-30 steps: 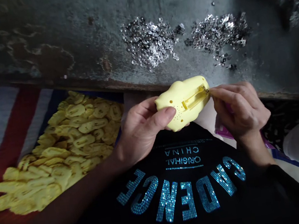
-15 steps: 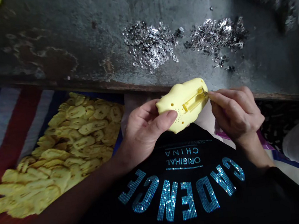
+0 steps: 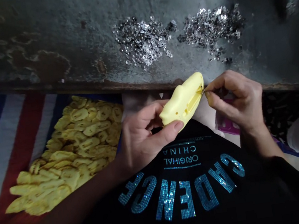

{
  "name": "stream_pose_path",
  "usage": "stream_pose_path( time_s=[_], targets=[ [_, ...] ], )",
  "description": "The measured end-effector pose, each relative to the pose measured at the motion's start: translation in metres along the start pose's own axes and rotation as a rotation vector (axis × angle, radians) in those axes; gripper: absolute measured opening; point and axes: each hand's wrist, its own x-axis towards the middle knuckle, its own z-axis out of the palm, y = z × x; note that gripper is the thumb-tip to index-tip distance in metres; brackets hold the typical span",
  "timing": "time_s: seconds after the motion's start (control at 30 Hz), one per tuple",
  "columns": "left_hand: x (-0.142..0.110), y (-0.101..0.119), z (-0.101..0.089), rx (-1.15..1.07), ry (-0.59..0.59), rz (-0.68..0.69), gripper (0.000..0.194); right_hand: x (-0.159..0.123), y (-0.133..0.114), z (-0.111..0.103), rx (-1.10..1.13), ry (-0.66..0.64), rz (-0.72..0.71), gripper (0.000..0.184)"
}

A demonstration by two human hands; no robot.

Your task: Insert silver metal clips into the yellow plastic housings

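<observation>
While the left hand (image 3: 145, 139) wraps around a yellow plastic shell (image 3: 181, 101) above the chest, the right hand (image 3: 235, 103) pinches a tiny silver metal bit (image 3: 203, 91) against the shell. Past them, two shiny heaps of small metal bits (image 3: 141, 40) lie on a gray stone ledge (image 3: 40, 23), and flat yellow shells (image 3: 80, 137) sit on a striped cloth (image 3: 11, 147).

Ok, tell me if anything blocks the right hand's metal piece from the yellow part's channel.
Nothing visible: the right hand pinches the metal piece at the end of the channel in the yellow plastic part, held in the left hand.
</observation>
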Motion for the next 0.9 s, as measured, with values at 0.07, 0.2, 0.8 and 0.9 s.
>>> stream_pose_path(
  time_s=[0.07, 0.2, 0.8, 0.9],
  targets=[
    [0.001, 0.001, 0.001, 0.044, 0.001, 0.049, 0.022, 0.0, 0.001, -0.002, 0.03, -0.03, 0.016, 0.018],
    [0.004, 0.006, 0.005, 0.094, 0.019, 0.043, 0.009, 0.0, 0.005, -0.009, 0.081, -0.065, 0.063, 0.015],
    [0.001, 0.02, 0.015, 0.051, 0.074, -0.25, 0.025, 0.0, -0.003, -0.004, -0.078, -0.068, 0.04, 0.019],
    [-0.001, 0.022, 0.017, 0.047, 0.103, -0.25, 0.024, 0.004, 0.0, -0.01, -0.018, -0.082, 0.024, 0.02]
  ],
)
